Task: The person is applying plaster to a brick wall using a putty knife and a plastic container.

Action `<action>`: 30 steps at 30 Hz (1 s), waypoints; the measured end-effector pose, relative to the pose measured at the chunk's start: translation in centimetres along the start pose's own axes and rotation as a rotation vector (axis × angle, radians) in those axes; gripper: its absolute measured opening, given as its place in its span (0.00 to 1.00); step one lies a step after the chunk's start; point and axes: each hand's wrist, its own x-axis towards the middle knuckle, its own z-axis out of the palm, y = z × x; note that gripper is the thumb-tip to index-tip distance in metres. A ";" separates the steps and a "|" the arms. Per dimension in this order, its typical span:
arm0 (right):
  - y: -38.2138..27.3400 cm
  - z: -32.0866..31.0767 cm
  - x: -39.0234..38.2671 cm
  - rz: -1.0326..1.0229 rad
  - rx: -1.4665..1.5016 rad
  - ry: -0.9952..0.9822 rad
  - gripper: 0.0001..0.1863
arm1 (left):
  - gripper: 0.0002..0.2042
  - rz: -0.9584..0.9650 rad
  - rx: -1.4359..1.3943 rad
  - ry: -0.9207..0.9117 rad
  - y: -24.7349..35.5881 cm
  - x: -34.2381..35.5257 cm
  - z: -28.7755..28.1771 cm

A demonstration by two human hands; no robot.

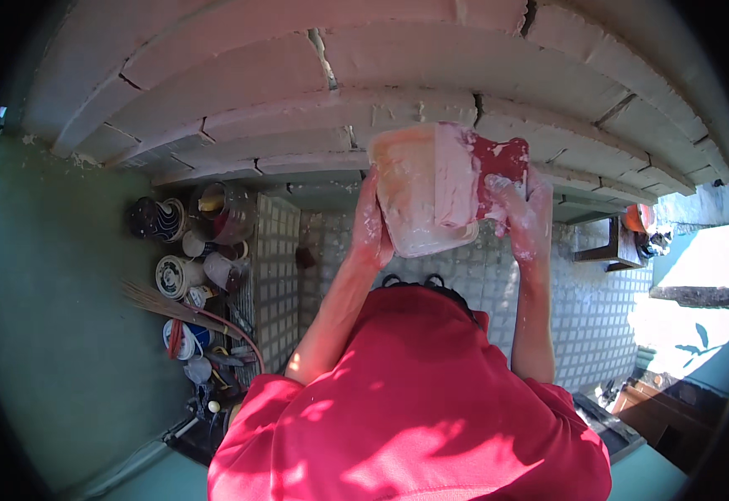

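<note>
In front of my chest, my left hand [371,225] is closed round the left side of a shallow, pale plastic tub [410,188] smeared with whitish paste. My right hand [530,219] grips a wide red putty spreader [502,163]. Thick, pale pink paste [456,179] covers the spreader's left part, which lies over the tub's right edge. Paste spatters both hands and wrists. Beyond them rises a wall of large pale blocks [415,54], with open gaps and ragged paste along some joints.
To the left, several buckets [177,275], a bundle of thin sticks [160,301] and a red hose [252,338] crowd beside a green wall [55,275]. A small bench [611,246] stands at the right near an orange bowl [640,219]. Pale tiles [586,309] cover the floor.
</note>
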 end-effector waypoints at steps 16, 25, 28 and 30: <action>3.1 -3.0 1.9 0.131 -0.139 -0.233 0.21 | 0.22 -0.077 -0.150 -0.102 -6.0 2.2 3.6; 6.4 -6.5 5.0 0.126 0.221 -0.293 0.21 | 0.26 -0.133 -0.031 -0.103 -8.5 4.7 4.9; 6.7 -7.5 5.4 0.235 0.341 -0.279 0.21 | 0.28 -0.143 -0.005 -0.120 -9.3 5.1 5.3; 6.7 -8.0 5.4 0.256 0.398 -0.274 0.20 | 0.28 -0.143 0.004 -0.109 -9.5 5.0 5.5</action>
